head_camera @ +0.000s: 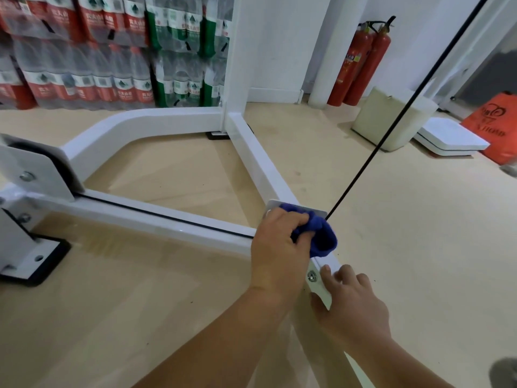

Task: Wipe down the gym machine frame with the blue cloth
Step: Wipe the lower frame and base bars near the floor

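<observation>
Pale beige floor point(391, 219) spreads under the white gym machine frame point(260, 161), with shrink-wrapped packs of bottled water point(84, 65) stacked along the back wall and two red fire extinguishers point(361, 60) in the corner. The left grip point(277, 247) is closed round the bunched blue cloth point(321, 236), fingers curled over it, pressing it onto the small metal plate point(275, 204) where two floor rails of the frame meet. The right grip point(355, 303) sits just below on the same rail beside a bolt point(312, 275), fingers bent over the top and thumb against the near side, holding the rail and no cloth. A taut black cable point(391, 127) runs down to this joint and passes right beside the cloth. The step in hand looks like cleaning the joint itself. To do it well, I would spread the cloth flatter so more of it meets the metal, work it into the plate's edges and around the bolt where dirt likely gathers, and steer round the cable rather than dragging against it. From there, long single strokes along each rail, top face then sides, should serve better than short scrubbing, with the bracing hand shifted off each patch before it is wiped
</observation>
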Demonstrator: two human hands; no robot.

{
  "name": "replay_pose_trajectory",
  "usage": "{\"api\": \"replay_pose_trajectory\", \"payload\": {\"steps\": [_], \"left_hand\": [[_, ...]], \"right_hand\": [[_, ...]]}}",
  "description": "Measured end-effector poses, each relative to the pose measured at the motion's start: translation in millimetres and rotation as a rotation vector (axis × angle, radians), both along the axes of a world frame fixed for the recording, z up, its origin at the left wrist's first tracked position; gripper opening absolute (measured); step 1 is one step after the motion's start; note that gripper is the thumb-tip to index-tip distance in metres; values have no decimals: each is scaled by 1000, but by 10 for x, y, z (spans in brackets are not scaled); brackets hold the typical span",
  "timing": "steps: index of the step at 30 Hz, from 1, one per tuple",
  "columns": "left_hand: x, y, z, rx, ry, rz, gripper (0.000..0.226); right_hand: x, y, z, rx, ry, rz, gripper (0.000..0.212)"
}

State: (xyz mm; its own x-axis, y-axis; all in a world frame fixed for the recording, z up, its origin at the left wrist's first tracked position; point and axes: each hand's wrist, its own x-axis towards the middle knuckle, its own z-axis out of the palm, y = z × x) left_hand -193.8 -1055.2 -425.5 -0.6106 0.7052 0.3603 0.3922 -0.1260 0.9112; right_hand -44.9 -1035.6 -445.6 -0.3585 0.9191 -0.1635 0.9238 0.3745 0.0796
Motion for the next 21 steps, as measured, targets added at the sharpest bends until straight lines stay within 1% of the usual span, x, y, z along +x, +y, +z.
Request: {"api": "replay_pose_trajectory", "payload": {"steps": [2, 5, 6, 7, 9, 10, 12, 13, 15, 16, 18, 19, 21], "left_hand": [[29, 44, 30, 20, 164, -7, 14], [58, 36, -187, -89, 420, -77, 20], [85, -4, -261, -119, 446, -115, 23], [106, -52, -313, -141, 406, -162, 23], [108, -186, -351, -188, 252, -200, 19], [79, -274, -380, -216, 134, -174, 20], [-52, -532, -471, -264, -159, -81, 28], [-124, -646, -532, -280, -249, -29, 34], [-343, -926, -638, -275, -310, 59, 44], [-457, -1030, -667, -265, -313, 86, 45], [-686, -1157, -694, -266, -286, 120, 38], [-800, -1201, -710, -277, -282, 140, 32], [-1008, -1266, -748, -310, -325, 174, 27]], "right_hand": [[8, 4, -10, -9, -15, -1, 61], [-14, 26, 28, -49, 1, -13, 53], [-24, 25, 52, -62, -7, -20, 49], [-33, 36, 63, -70, -6, -15, 47], [-30, 72, 69, -97, -18, -15, 44], [-24, 95, 83, -107, -34, -12, 46], [-25, 137, 106, -119, -54, -7, 56], [-19, 156, 116, -129, -63, -25, 59], [-100, 50, 89, -147, -40, -62, 67], [-145, -57, 40, -120, -23, -66, 70], [-268, -343, -135, -42, 32, -33, 74], [-365, -493, -241, -66, 84, 10, 73], [-626, -740, -394, -289, 272, 13, 72]]}}
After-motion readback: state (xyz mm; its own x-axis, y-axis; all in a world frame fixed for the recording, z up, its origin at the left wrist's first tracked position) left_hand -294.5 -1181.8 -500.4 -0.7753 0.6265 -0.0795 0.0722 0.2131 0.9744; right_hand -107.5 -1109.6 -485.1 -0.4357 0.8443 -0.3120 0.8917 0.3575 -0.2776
